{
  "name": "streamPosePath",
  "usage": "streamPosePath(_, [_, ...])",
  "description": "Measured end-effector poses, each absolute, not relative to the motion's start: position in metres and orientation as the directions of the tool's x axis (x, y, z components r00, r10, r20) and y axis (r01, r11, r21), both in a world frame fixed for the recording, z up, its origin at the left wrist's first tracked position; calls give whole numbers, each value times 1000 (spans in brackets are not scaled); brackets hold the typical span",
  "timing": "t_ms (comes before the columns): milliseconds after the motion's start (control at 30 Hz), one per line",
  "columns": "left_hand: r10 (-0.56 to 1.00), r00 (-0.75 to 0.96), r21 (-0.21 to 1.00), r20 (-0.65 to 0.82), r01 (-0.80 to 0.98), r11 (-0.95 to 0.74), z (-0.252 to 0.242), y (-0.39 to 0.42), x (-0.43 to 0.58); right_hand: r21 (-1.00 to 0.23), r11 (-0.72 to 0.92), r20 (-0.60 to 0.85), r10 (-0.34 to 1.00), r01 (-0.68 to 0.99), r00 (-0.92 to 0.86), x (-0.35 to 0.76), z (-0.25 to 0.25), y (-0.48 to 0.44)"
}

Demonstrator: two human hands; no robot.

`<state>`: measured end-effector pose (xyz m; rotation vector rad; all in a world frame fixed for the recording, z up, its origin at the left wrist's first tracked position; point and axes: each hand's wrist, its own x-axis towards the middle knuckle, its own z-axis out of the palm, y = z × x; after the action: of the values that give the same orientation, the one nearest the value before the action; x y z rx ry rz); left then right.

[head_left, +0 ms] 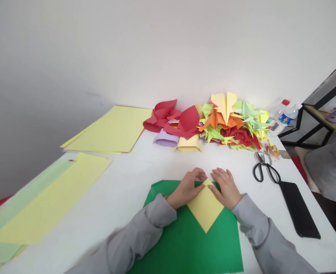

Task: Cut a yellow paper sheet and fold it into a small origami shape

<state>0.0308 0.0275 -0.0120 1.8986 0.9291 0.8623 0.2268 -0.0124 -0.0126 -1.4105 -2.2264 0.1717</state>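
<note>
A yellow square of paper (206, 211) lies turned like a diamond on a green sheet (190, 243). My left hand (187, 189) has its thumb and curled fingers at the paper's upper left edge, near the top corner. On the upper right edge, my right hand (225, 189) rests with its thumb on the paper and its fingers stretched forward. Both hands hold the yellow paper near its far corner, and the fingertips are slightly apart from each other.
Large yellow sheets (108, 129) and long paper strips (51, 201) lie on the left. Behind are red paper shapes (186, 120) and piled folded papers (230, 121). Bottles (284, 118), scissors (263, 163) and a black flat object (299, 211) are at right.
</note>
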Motion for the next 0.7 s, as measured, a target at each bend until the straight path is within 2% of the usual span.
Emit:
streamPosePath(100, [823, 532, 931, 201, 158, -329, -5, 25, 33, -492, 498, 382, 861, 714, -337, 225, -11, -13])
streamPosePath(200, [819, 550, 973, 164, 46, -225, 4, 22, 33, -570, 552, 429, 832, 609, -352, 219, -7, -15])
streamPosePath(400, [810, 577, 988, 109, 29, -154, 12, 22, 31, -580, 608, 508, 790, 541, -343, 212, 1, -21])
streamPosePath(700, [782, 618, 996, 79, -10, -93, 12, 21, 30, -676, 533, 455, 845, 509, -280, 210, 1, -24])
